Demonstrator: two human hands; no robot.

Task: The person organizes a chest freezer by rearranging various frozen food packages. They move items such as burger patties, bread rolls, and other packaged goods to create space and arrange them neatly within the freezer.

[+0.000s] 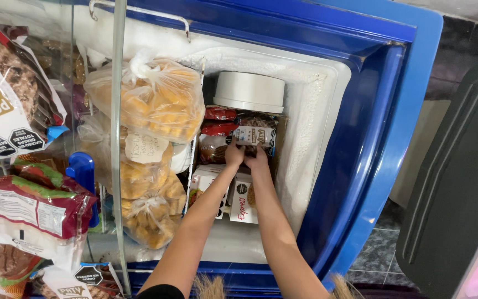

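Observation:
Both my arms reach down into an open blue chest freezer (pixel 385 138). My left hand (pixel 234 153) and my right hand (pixel 259 158) grip the near edge of a flat box of frozen burgers (pixel 254 134) that lies on a stack of packets in the right compartment. Red packets (pixel 219 114) lie just left of the box. A white round tub (pixel 250 91) sits behind it against the frosted back wall. White boxes (pixel 243 202) lie under my forearms.
Clear bags of yellow-orange frozen pieces (pixel 153 99) fill the middle compartment. The glass sliding lid (pixel 118 138) covers the left part, with burger packets (pixel 26 216) lying on it. A blue handle (pixel 82 169) stands by the lid edge. A dark grey panel (pixel 460 182) stands on the right.

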